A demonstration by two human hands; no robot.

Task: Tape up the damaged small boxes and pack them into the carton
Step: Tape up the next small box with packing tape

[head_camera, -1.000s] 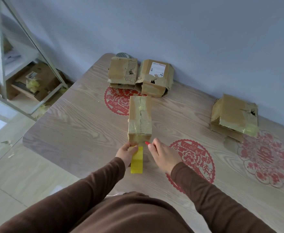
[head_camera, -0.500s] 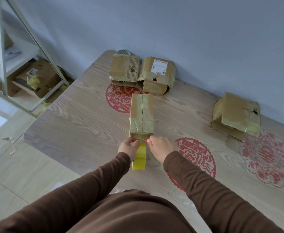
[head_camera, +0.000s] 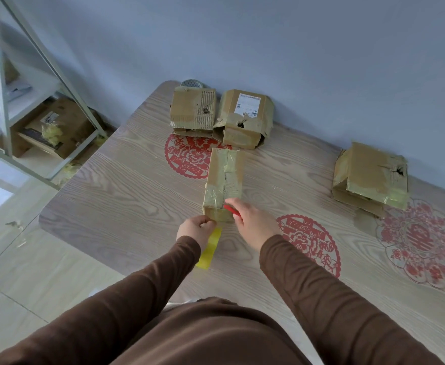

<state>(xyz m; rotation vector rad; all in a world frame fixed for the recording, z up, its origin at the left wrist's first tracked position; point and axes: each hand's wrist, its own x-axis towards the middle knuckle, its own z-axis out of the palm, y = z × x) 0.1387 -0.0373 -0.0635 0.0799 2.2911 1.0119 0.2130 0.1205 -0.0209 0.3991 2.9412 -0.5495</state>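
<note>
A long, narrow cardboard box (head_camera: 225, 177) with shiny tape across its top lies in the middle of the table (head_camera: 126, 196), pointing away from me. My left hand (head_camera: 195, 230) grips a yellow tape roll (head_camera: 210, 250) at the box's near end, its fingers against the lower left corner. My right hand (head_camera: 253, 222) rests its fingers on the near top of the box and holds a small red tool (head_camera: 231, 209) against the box's edge. Three more torn small boxes stand on the table: two at the far edge (head_camera: 192, 109) (head_camera: 245, 117) and one at the right (head_camera: 371, 175).
Red paper-cut decorations (head_camera: 189, 156) lie flat on the wood-grain tabletop. A round metal object (head_camera: 191, 83) peeks out behind the far boxes, against the wall. A metal shelf (head_camera: 3, 83) stands to the left on the floor, with an open carton (head_camera: 55, 125) on its lower level.
My right hand has moved from the box's near end up onto its top, carrying the red tool. My left hand stays at the near end with the tape roll.
</note>
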